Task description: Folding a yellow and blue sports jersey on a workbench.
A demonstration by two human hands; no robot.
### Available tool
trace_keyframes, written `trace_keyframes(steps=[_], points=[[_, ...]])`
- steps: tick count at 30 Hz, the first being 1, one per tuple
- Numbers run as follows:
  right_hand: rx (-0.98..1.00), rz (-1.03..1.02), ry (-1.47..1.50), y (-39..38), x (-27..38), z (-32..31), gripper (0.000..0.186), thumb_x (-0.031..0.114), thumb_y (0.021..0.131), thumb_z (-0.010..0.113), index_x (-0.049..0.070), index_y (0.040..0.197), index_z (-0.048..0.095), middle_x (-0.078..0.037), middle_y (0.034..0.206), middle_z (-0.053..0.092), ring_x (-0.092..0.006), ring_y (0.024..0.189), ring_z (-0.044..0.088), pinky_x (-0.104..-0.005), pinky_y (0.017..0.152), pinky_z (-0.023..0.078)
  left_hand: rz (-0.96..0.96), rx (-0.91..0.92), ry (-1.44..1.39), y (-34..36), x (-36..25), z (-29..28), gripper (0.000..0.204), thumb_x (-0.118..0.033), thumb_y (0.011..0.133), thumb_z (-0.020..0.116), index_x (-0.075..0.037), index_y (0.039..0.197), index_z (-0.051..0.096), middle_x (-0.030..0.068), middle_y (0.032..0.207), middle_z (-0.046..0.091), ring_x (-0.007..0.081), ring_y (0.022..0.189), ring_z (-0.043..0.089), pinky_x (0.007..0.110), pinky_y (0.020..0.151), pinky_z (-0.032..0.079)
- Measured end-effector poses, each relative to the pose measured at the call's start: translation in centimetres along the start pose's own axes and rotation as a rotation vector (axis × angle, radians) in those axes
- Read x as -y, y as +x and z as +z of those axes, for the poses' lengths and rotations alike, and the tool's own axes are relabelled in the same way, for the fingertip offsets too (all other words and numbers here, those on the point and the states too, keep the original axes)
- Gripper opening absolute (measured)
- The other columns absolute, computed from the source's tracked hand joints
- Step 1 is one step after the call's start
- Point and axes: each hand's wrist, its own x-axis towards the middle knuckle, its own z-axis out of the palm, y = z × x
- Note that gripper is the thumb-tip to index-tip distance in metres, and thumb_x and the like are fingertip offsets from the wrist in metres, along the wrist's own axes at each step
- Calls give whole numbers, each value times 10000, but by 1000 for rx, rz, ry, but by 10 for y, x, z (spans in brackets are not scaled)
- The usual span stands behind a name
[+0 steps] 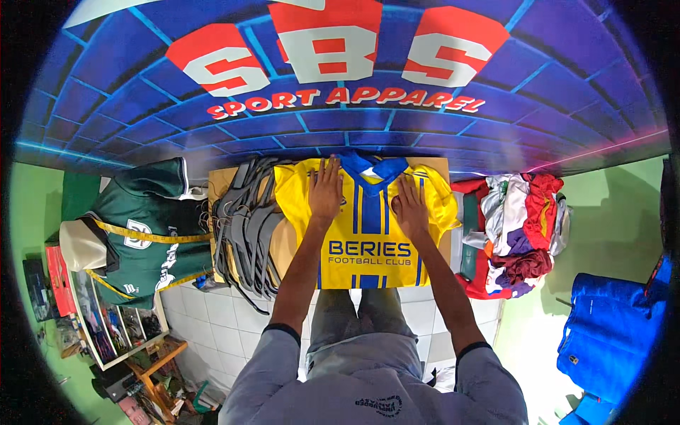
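Palms down on polyester-look cloth, you work at a tabletop (440, 166) where a yellow football jersey (370, 223) lies front up, its blue collar (373, 172) toward the wall. Your left hand (326, 193) rests flat beside the collar, fingers extended and slightly apart, gripping nothing. Your right hand (409, 207) lies open on the opposite chest panel, fingers a little bent; whether the fingertips pinch any fabric, you cannot tell from this angle.

The step in hand appears to be smoothing. Keep both palms light and level, sweep outward from the centre stripes toward the sleeves, and match pressure on each side so the blue bands stay straight. The sleeve at your right looks the more rumpled and merits attention; pushing hard would likely drag thin, slippery knit askew.

The jersey's body reads smooth and faintly glossy, the sleeves loose and creased, the collar a folded V. To your left, slim grey hangers (248, 227) overlap in a curved, hard-edged heap; beyond them, a dark green jersey (156, 219) clothes a pale mannequin (79, 245), draped with a ribbon-flat yellow measuring tape (170, 239). At right, a soft, crumpled garment pile (524, 227) mixes red, white and purple.
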Motion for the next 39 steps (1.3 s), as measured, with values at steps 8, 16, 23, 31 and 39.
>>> trace_keyframes(steps=[8, 16, 23, 31, 39], points=[[39, -2, -213, 3, -25, -18, 583, 207, 1019, 439, 22, 1559, 321, -118, 1649, 289, -310, 1536, 221, -489, 1244, 170, 17, -42, 18, 6, 12, -2, 496, -211, 1046, 417, -35, 1510, 401, 133, 1568, 425, 344, 1488, 324, 470, 1171, 308], [143, 52, 121, -46, 29, 14, 601, 189, 1008, 449, 18, 1566, 303, -154, 1654, 260, -326, 1539, 212, -491, 1247, 150, -8, -162, -561, -71, -51, -20, 503, -134, 1021, 446, -55, 1516, 398, 121, 1579, 410, 329, 1512, 283, 483, 1219, 231], [237, -94, 35, -92, 81, 2, 573, 232, 1014, 435, 76, 1559, 354, -126, 1661, 256, -285, 1544, 213, -462, 1243, 136, -61, 182, -199, -137, -66, -15, 513, -233, 1053, 398, -72, 1540, 375, 75, 1641, 322, 321, 1537, 223, 496, 1241, 141], [196, -6, -5, -89, 51, -5, 545, 250, 1022, 421, 104, 1545, 383, -110, 1654, 280, -293, 1538, 222, -461, 1241, 142, -67, 159, -85, -133, -30, -23, 514, -289, 1079, 348, -115, 1563, 352, 38, 1654, 301, 306, 1546, 200, 491, 1245, 135], [141, 44, -96, -86, 6, -26, 545, 211, 1007, 424, 96, 1539, 393, -99, 1639, 318, -304, 1529, 241, -459, 1241, 153, -81, 147, -112, -131, -20, -27, 511, -302, 1089, 324, -125, 1568, 345, 25, 1650, 310, 299, 1545, 203, 479, 1247, 138]])
